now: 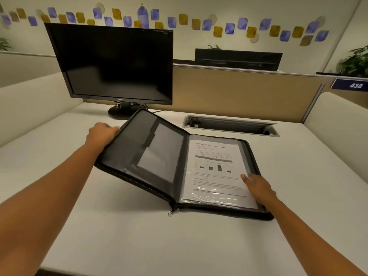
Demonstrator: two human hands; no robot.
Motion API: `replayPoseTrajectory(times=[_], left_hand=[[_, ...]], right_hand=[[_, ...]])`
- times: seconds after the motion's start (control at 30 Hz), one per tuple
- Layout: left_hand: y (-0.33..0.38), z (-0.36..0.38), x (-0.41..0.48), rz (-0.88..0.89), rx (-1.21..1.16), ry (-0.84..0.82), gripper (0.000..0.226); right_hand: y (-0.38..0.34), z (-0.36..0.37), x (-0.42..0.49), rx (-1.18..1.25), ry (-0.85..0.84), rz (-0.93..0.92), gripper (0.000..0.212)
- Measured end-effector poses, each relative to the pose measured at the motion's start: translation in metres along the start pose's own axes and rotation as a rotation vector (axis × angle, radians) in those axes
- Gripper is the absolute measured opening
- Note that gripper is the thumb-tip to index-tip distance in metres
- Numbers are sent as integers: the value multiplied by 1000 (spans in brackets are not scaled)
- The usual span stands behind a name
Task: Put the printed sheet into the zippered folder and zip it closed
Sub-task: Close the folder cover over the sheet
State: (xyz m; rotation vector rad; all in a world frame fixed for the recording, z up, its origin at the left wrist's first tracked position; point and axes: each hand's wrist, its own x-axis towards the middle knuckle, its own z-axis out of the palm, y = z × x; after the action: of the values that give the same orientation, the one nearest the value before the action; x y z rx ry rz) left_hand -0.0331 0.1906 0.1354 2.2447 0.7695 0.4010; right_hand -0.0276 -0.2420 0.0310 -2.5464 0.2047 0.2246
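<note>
A black zippered folder [139, 156] lies unzipped on the white desk, its grey lining showing. The printed sheet [215, 170], with a table, a small bar chart and text, lies in the folder's right half under a clear sleeve. My left hand [101, 134] grips the outer edge of the left cover, which is lifted off the desk and tilted up. My right hand [258, 188] rests flat on the lower right part of the sheet, fingers apart. The metal zipper pull [172, 212] hangs at the spine's near end.
A dark monitor [115, 64] on a round stand sits behind the folder at the back left. A cable slot [231, 126] is set in the desk at the back right. Low partitions [239, 92] border the desk at the back and on both sides.
</note>
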Motion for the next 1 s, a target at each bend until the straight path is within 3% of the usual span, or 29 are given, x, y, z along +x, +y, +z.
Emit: replayPoseTrajectory(times=[0.17,0.4,0.57,0.67,0.77,1.0], left_hand=[[70,-20,-25,165,-202,-60,36],[140,-4,-88,470,-453,-371,25],[144,41,-115,546,-449,-590,27],[130,74,-121,530,-328,-706,29],[108,101,-120,488,-179,-787,32],[51,124,-120,487,-20,-792,33]], right_hand=[[-48,-9,-22,189,-18,-202,54],[-99,-32,-55,198,96,-458,50],[-113,-46,-79,503,174,-576,61],[-110,-55,-85,646,187,-568,69],[-95,-57,-82,661,252,-463,58],[-33,-44,-70,594,359,-253,55]])
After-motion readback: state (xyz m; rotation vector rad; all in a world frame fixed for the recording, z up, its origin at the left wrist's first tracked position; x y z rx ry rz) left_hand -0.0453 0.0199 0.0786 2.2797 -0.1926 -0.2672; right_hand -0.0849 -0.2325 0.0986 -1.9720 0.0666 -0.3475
